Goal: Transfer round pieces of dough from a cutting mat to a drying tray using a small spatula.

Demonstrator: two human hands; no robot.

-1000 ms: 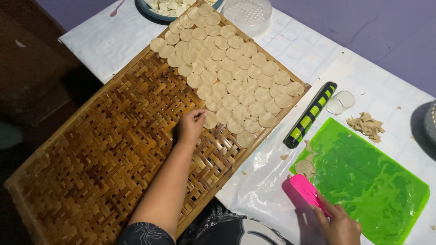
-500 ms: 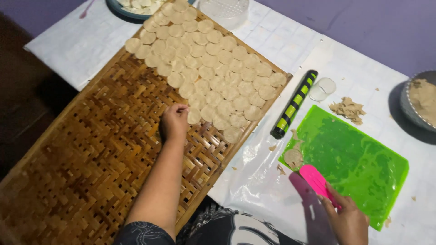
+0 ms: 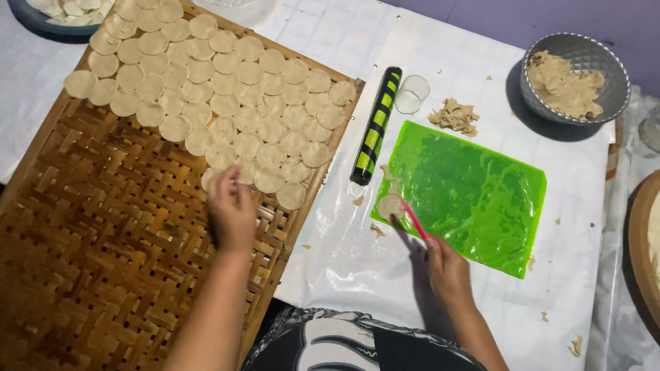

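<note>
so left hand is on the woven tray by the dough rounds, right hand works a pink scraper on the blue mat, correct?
Not quite: the mat is green, not blue, as the head view shows. The rest holds: the left hand rests on the woven tray by the dough rounds, and the right hand works the pink scraper.

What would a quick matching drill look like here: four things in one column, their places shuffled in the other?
Things:
1. rolling pin
2. grey bowl
3. small clear cup
4. pink scraper

Places:
A. in the right hand, at the green mat's near-left corner
B. far right, holding dough
C. between the woven tray and the mat
D. just right of the pin's far end

Pairs: 1-C, 2-B, 3-D, 4-A
</note>
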